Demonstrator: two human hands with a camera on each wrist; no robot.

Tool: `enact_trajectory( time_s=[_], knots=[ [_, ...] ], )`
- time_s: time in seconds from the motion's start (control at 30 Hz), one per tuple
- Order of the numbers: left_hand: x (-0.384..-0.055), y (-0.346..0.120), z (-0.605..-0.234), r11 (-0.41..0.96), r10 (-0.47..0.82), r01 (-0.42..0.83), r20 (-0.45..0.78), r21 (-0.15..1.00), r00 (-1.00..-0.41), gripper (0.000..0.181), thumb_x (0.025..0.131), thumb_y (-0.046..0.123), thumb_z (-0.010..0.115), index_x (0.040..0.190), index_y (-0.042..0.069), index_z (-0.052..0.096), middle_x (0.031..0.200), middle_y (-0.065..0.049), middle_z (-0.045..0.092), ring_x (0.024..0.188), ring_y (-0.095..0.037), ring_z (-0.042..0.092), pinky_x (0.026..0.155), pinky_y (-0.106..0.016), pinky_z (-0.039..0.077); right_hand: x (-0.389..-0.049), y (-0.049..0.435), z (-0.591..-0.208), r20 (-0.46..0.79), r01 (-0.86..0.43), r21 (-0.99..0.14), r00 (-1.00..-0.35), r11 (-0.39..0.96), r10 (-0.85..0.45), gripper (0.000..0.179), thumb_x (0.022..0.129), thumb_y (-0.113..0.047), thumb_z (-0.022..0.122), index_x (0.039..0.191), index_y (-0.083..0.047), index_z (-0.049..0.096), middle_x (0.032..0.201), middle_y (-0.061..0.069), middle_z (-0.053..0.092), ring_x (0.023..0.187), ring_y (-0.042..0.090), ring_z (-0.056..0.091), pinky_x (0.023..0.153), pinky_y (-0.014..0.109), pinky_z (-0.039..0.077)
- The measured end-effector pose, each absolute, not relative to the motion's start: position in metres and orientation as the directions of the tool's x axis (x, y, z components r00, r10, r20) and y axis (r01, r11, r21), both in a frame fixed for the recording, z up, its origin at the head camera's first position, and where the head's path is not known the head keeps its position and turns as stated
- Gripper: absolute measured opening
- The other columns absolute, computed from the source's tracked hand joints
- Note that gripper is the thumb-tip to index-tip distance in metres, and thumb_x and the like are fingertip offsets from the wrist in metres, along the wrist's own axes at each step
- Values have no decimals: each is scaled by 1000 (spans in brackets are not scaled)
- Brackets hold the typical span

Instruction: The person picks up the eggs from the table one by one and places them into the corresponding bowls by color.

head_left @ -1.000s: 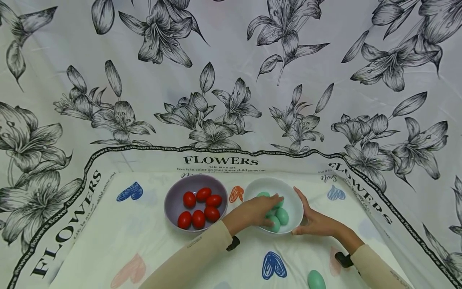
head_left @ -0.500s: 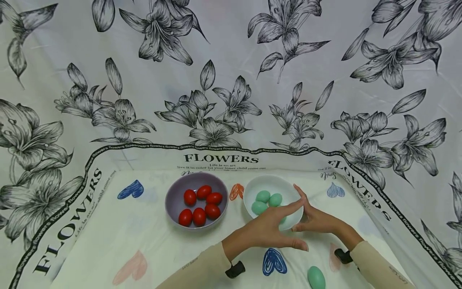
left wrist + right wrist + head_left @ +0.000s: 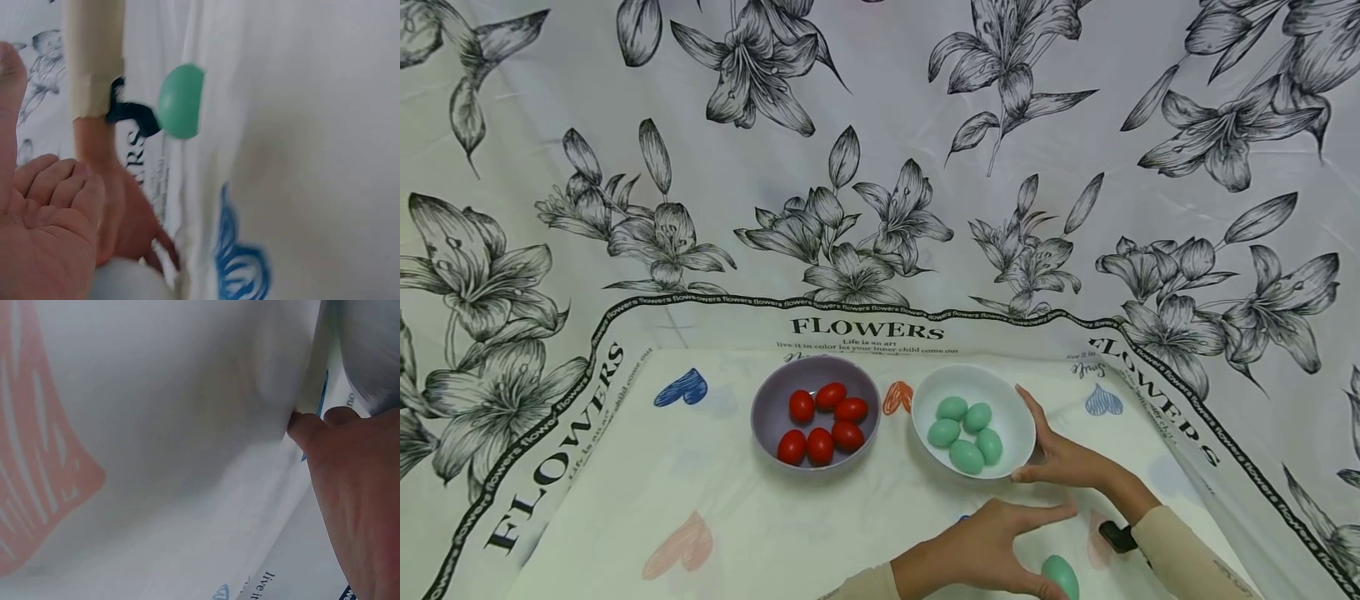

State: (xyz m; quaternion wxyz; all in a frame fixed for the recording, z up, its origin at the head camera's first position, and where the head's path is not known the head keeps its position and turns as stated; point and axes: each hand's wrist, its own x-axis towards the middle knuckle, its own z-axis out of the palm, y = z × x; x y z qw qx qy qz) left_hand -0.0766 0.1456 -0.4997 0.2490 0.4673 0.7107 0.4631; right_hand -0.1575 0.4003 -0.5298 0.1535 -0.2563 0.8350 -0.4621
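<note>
My left hand [image 3: 973, 546] hovers over the near part of the cloth, thumb and fingers spread apart, with nothing between them. Its thumb tip reaches right beside a loose green egg [image 3: 1062, 577] at the front edge of the head view. In the left wrist view that egg [image 3: 180, 101] lies beyond the palm [image 3: 47, 250]. My right hand [image 3: 1066, 457] rests against the right side of a white bowl [image 3: 928, 387], thumb at the near side and forefinger stretched along the rim. Several green eggs [image 3: 966, 457] lie in this bowl.
Left of the white bowl stands a purple bowl [image 3: 767, 417] with several red eggs [image 3: 820, 446] in it. A white cloth [image 3: 760, 533] printed with hearts covers the table. Behind hangs a flower-printed sheet [image 3: 865, 100].
My left hand has come out of the white bowl and moved toward me, to the loose green egg, uncovering the eggs in the bowl. The right hand has stayed at the bowl.
</note>
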Motion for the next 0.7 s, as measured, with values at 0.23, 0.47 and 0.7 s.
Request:
enact_trajectory(
  time_s=[0.23,0.47,0.7],
  knots=[
    [-59,162,-529,164,903,147,-89,975,-421,81,82,25,81,146,47,37,143,25,43,125,5,43,98,-25,47,-155,399,-530,-30,-292,-815,-841,500,-540,131,78,-19,84,152,-31,-23,163,10,-2,144,41,18,105,20,32],
    [-61,172,-545,155,898,347,15,925,-440,86,82,28,81,152,36,32,151,23,33,131,3,38,103,-18,39,-159,395,-528,12,-320,-829,-829,458,-559,131,78,-18,84,153,-29,-22,162,13,2,143,41,22,107,18,30],
    [-59,175,-548,175,896,335,-9,926,-443,84,82,27,81,152,30,35,151,18,36,130,2,40,102,-18,40,-159,395,-530,18,-328,-833,-820,445,-572,130,79,-17,84,153,-26,-24,161,16,1,143,44,19,107,17,28]
  ],
)
